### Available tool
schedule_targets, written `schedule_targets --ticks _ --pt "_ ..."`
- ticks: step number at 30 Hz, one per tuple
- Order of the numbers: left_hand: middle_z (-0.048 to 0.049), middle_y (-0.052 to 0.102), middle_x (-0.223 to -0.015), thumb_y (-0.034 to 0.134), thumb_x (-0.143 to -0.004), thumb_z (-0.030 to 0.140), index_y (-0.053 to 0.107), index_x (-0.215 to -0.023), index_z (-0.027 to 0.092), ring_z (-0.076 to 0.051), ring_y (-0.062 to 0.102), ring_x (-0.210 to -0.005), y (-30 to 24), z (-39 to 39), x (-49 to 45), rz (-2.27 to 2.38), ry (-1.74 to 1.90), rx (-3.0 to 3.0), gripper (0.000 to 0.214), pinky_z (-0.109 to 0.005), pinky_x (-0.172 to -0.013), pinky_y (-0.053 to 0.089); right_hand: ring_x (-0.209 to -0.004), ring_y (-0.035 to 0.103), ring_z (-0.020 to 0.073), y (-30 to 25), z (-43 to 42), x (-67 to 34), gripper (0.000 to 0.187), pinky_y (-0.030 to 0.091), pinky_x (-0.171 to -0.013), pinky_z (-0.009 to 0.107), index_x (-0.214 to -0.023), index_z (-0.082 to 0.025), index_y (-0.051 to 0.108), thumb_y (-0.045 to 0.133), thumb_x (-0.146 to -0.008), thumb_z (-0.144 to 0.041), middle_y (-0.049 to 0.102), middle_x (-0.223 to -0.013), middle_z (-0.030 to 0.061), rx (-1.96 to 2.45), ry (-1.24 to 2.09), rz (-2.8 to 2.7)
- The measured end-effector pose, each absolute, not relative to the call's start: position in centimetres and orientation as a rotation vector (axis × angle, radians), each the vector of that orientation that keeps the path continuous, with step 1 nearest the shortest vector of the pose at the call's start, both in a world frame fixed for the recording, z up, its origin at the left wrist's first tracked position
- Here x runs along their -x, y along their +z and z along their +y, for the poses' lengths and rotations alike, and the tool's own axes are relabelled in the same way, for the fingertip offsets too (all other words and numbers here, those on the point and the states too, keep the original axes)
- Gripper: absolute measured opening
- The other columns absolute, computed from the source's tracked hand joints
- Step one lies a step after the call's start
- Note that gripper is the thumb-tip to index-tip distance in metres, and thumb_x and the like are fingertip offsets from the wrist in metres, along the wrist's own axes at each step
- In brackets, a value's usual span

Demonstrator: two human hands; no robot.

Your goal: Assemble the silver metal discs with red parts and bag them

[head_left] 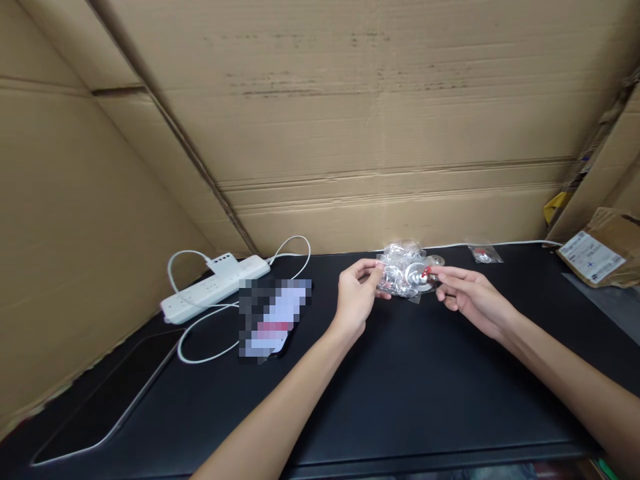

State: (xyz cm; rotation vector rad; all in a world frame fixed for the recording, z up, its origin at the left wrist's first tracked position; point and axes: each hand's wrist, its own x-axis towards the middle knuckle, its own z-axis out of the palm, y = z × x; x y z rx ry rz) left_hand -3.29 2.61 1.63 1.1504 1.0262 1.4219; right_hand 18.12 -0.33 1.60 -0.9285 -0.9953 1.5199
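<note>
My left hand point(356, 293) pinches the edge of a small clear plastic bag at the left side of a heap of clear bags point(400, 267) on the black table point(400, 387). My right hand point(465, 293) pinches a round silver metal disc point(417, 275) with a small red part, held against the heap. Both hands hover just above the table top near its far edge. Another silver disc point(437, 260) lies flat behind the heap.
A white power strip point(215, 288) with a looping white cable point(200, 333) lies at the far left, beside a blurred-out phone point(273, 319). A single small bag with a red piece point(484, 253) sits far right. Cardboard walls point(350, 133) enclose the table; a labelled parcel point(595, 257) is at the right.
</note>
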Motion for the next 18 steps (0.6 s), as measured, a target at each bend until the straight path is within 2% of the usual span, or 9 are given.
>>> schedule_targets --ticks 3,6,9,12,14,16,18 --pt "-0.0032 0.059 -0.08 0.076 -0.074 0.034 0.067 -0.086 0.012 -0.014 0.059 -0.063 1.6 2.6 3.3 1.026 1.416 -1.159 0.027 -0.027 -0.048 0.057 -0.058 0.049 0.0064 1.3 0.1 -18.4 0.023 0.03 -0.04 0.013 -0.095 -0.011 0.077 0.081 -0.075 -0.022 0.061 -0.067 0.0032 0.96 1.402 -0.895" --pt "-0.0037 0.059 -0.081 0.074 -0.076 0.033 0.067 -0.087 0.012 -0.014 0.057 -0.064 1.6 2.8 3.4 1.03 1.388 -1.181 0.024 -0.028 -0.049 0.057 -0.051 0.042 0.0046 1.2 0.4 -18.7 0.022 0.025 -0.037 0.013 -0.087 -0.011 0.075 0.083 -0.068 -0.018 0.06 -0.062 0.0021 0.986 1.321 -0.833" --pt "-0.0012 0.056 -0.072 0.067 -0.081 0.031 0.068 -0.087 0.012 -0.011 0.051 -0.055 1.7 3.3 4.1 1.064 1.299 -1.262 0.02 -0.023 -0.045 0.047 -0.048 0.038 0.0041 1.2 0.5 -18.8 0.024 0.023 -0.036 0.014 -0.086 -0.013 0.073 0.084 -0.065 -0.017 0.059 -0.06 0.0002 0.988 1.293 -0.807" --pt "0.0025 0.05 -0.059 0.057 -0.086 0.029 0.071 -0.089 0.012 -0.008 0.04 -0.044 2.0 4.2 5.7 1.133 1.063 -1.462 0.022 -0.022 -0.043 0.035 -0.047 0.036 0.0044 1.1 0.6 -18.9 0.027 0.021 -0.035 0.014 -0.09 -0.014 0.072 0.084 -0.065 -0.018 0.056 -0.058 -0.0013 0.997 1.314 -0.811" --pt "0.0011 0.055 -0.059 0.053 -0.088 0.028 0.073 -0.095 0.015 -0.011 0.045 -0.047 2.1 4.8 7.0 1.177 0.85 -1.683 0.025 -0.023 -0.047 0.035 -0.048 0.036 0.0046 1.0 0.6 -19.0 0.027 0.021 -0.035 0.015 -0.09 -0.013 0.073 0.084 -0.065 -0.017 0.055 -0.058 -0.0011 1.012 1.33 -0.825" --pt "-0.0037 0.067 -0.072 0.055 -0.085 0.023 0.076 -0.091 0.017 -0.016 0.058 -0.063 2.2 5.3 8.1 1.264 0.698 -1.994 0.022 -0.027 -0.06 0.043 -0.05 0.038 0.0052 0.9 0.7 -19.0 0.026 0.021 -0.035 0.015 -0.089 -0.013 0.074 0.083 -0.065 -0.017 0.056 -0.059 -0.0004 1.022 1.339 -0.842" --pt "-0.006 0.073 -0.083 0.055 -0.085 0.021 0.076 -0.093 0.019 -0.02 0.064 -0.076 2.0 5.6 8.7 1.369 0.606 -2.208 0.023 -0.03 -0.071 0.046 -0.052 0.039 0.0057 0.8 0.6 -18.9 0.025 0.021 -0.036 0.016 -0.088 -0.013 0.075 0.083 -0.065 -0.017 0.057 -0.062 0.0007 1.024 1.341 -0.855"
